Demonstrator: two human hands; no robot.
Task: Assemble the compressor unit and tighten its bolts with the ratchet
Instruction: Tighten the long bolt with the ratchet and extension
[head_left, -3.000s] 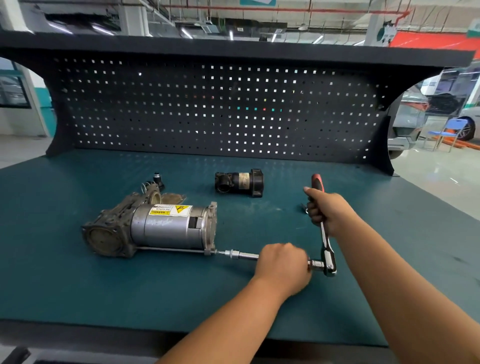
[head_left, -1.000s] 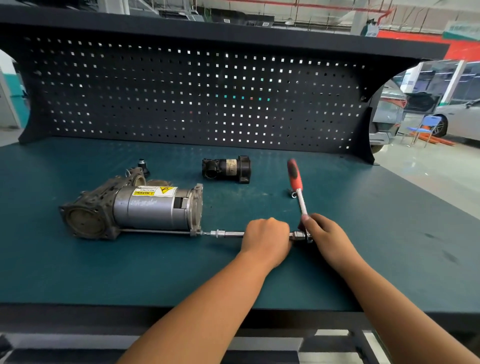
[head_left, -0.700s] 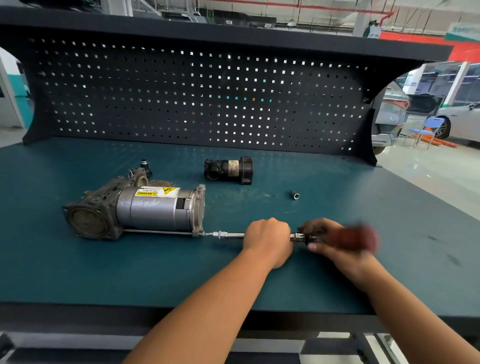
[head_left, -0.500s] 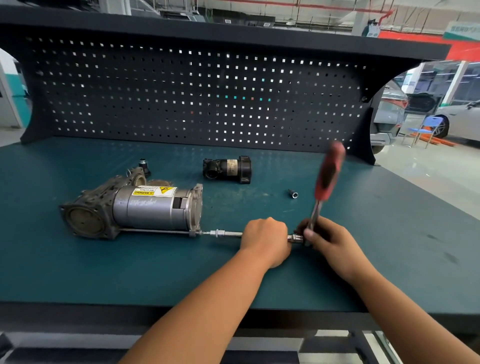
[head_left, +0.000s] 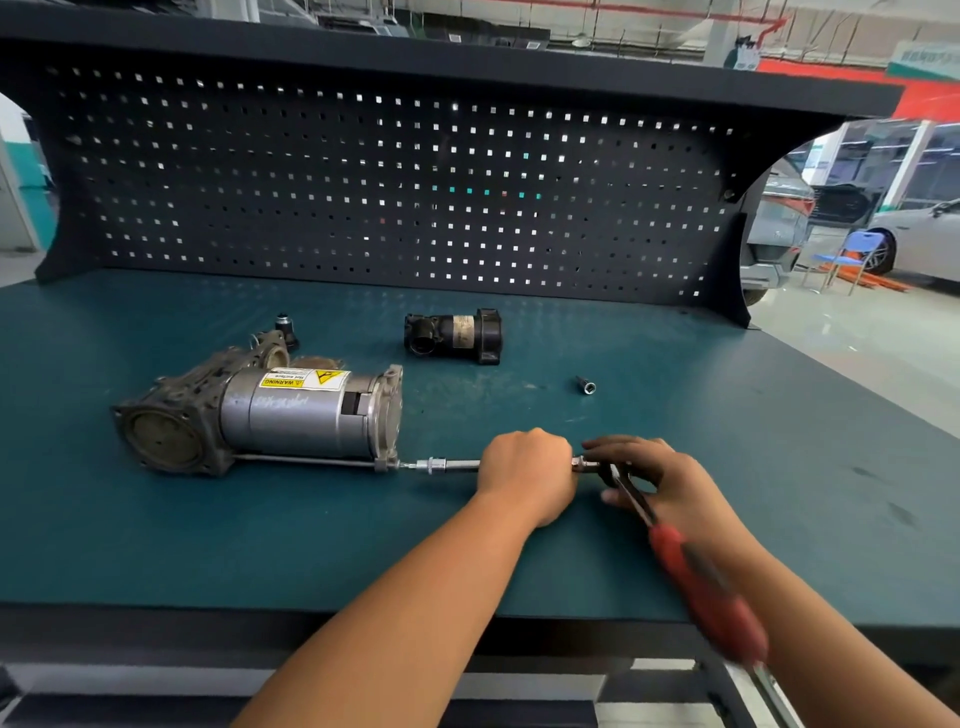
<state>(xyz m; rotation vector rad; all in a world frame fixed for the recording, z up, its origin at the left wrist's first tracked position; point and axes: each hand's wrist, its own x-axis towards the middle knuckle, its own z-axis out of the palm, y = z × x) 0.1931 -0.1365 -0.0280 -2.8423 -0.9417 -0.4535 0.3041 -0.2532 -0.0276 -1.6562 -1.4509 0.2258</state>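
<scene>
The grey compressor unit lies on its side on the green bench top, yellow warning label up. A long bolt runs along its front side, and a chrome extension bar reaches from the bolt head to the right. My left hand grips that bar in a fist. My right hand holds the ratchet at its head, fingers curled around it. The ratchet's red handle is blurred and points down toward me, over my right forearm.
A black cylindrical part lies behind the compressor. A loose chrome socket sits to the right of it, and a small black fitting at the back left. The dark pegboard closes the rear; cars stand beyond the right edge.
The ratchet handle has swung from pointing up and away to pointing down toward me, spinning around the extension. My right hand slid from the handle to the head earlier. My left hand kept its grip.
</scene>
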